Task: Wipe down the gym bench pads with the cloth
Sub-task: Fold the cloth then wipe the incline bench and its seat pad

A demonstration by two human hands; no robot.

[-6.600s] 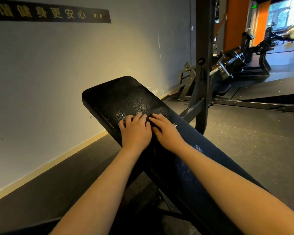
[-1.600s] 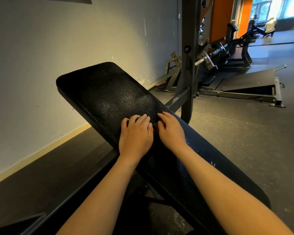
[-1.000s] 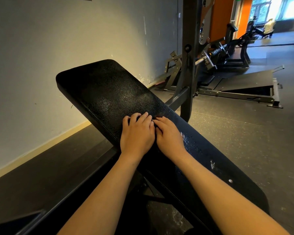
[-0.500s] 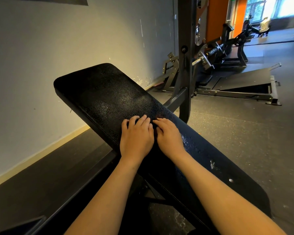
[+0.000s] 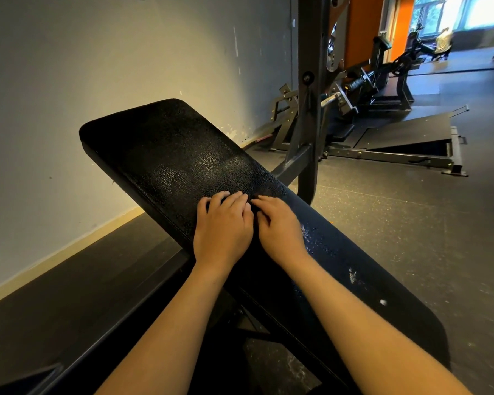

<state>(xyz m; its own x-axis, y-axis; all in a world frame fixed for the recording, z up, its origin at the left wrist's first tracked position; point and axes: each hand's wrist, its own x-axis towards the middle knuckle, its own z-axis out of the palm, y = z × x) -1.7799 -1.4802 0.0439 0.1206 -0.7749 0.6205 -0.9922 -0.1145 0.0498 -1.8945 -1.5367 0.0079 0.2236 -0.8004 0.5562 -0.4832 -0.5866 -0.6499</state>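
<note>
The left hand and right hand press palms-down, side by side, on the bench pad; the cloth is hidden beneath them, so the grip is unclear. Wet streaks beside the right hand suggest wiping is underway, and the stretch beyond the fingertips is probably left

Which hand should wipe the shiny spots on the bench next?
Probably the right hand. It rests on the bench pad right beside the shiny spots, while the left hand lies on its other side, farther from them.
</note>
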